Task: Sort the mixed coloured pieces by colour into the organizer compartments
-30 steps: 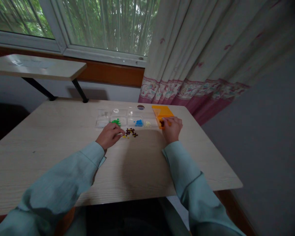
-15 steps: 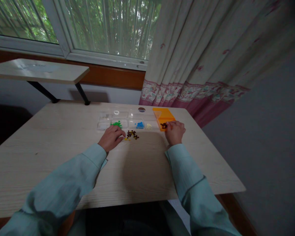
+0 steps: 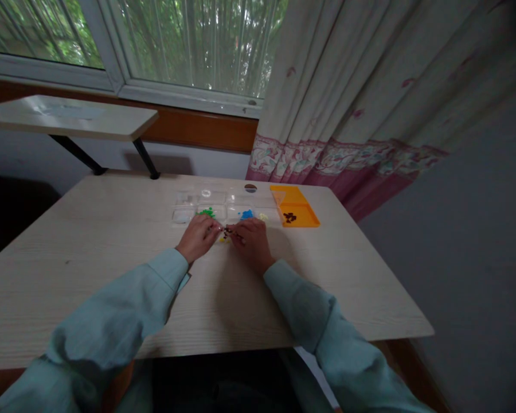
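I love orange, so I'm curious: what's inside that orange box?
A small cluster of dark brown pieces lies in the near half of the open orange box. The pieces cover the bit of floor beneath them, so that can't be seen.

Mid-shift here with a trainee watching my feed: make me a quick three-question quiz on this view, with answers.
1. Multiple choice. What colour are the pieces in the open orange box?
A) white
B) dark brown
C) green

2. True or false? The right hand is inside the orange box.

3. Fill in the missing word. From the wearer's viewpoint, the green pieces lie to the ____ of the blue pieces.

Key
1. B: a few dark brown pieces lie in it.
2. False: it is next to the left hand, by the loose dark pieces on the table.
3. left
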Motion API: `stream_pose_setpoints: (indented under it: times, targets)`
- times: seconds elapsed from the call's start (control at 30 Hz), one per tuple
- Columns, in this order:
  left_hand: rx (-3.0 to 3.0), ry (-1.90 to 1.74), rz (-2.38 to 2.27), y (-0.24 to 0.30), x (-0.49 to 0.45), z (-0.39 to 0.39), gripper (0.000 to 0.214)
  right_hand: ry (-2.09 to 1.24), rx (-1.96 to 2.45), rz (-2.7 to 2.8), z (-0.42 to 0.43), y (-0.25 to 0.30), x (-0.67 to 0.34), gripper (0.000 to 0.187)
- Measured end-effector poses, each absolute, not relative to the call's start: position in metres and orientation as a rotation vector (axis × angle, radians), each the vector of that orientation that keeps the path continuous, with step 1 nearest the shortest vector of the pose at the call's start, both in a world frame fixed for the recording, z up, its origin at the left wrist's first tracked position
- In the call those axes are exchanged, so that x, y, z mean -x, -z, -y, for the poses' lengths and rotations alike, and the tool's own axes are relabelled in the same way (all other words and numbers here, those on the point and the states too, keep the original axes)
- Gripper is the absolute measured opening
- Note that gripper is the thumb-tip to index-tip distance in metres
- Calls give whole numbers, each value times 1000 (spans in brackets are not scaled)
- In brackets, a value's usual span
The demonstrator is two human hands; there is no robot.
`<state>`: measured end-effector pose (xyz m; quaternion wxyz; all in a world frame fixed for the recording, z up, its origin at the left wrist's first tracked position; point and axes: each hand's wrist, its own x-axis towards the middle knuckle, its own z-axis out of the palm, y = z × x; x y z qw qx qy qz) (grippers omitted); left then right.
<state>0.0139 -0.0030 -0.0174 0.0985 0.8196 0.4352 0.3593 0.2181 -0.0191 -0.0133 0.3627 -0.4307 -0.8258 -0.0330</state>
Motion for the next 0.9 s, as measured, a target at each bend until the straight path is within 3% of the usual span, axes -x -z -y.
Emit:
stream_pose_setpoints:
  times: [0.27,0.53,0.9]
  targets:
    - [-2136,-1176,-1271,16,-30,8,27,115,1148,1994,22,15,-207,17]
    - [-2232,-1170,-1292,14,-27,9,29,106,1198,2064,25,6,-212,20]
    - [-2353,-1154,-1393,19,-2,-3,27,324,1789,1575,-18,-5,-338,32]
